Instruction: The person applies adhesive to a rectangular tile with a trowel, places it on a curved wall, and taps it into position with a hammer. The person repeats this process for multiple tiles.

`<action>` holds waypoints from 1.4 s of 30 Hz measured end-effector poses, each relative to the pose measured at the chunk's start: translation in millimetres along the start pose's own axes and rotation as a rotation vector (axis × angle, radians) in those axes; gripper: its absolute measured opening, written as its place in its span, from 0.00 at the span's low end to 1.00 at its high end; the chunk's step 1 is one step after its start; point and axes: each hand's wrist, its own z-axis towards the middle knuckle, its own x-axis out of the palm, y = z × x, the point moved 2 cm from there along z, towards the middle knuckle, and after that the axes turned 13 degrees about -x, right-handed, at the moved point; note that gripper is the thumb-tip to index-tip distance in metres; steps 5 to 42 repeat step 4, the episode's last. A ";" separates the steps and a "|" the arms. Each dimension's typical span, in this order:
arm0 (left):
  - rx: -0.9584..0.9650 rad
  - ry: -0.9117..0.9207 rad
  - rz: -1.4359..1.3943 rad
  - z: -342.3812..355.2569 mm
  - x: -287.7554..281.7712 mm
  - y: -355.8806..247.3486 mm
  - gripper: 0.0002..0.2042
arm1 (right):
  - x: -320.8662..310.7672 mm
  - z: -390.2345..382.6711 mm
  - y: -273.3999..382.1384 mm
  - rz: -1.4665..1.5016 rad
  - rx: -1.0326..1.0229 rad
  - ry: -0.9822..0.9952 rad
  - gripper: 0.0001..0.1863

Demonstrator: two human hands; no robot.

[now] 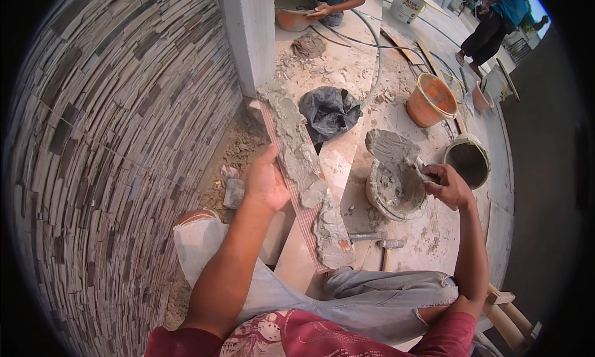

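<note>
My left hand (268,182) grips the left edge of a long, narrow tile strip (304,219) with a pinkish ribbed back. Thick grey mortar (300,158) lies unevenly along most of the strip, leaving ribs bare on its left side. My right hand (447,186) is closed round the handle of a trowel (392,146), whose blade is coated with wet mortar. The blade is over the far rim of a mortar bucket (374,201), which has more mortar inside. Beside the strip's lower end, a hammer (388,245) rests on the floor.
A stone-clad wall (124,146) and a white pillar (246,41) stand left. Beyond the strip sits a black plastic bag (331,112). An orange bucket (427,106) and a dark-mouthed bucket (468,163) are right. Another person's hand (320,11) touches a far bucket; hoses cross the floor.
</note>
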 end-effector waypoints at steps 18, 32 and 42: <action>0.059 0.009 -0.084 5.4 -17.7 -5.4 0.20 | 29.3 19.6 78.7 -0.166 -0.264 0.125 0.19; 0.059 0.009 -0.084 5.4 -17.7 -5.4 0.20 | 29.3 19.6 78.7 -0.166 -0.264 0.125 0.19; 0.059 0.009 -0.084 5.4 -17.7 -5.4 0.20 | 29.3 19.6 78.7 -0.166 -0.264 0.125 0.19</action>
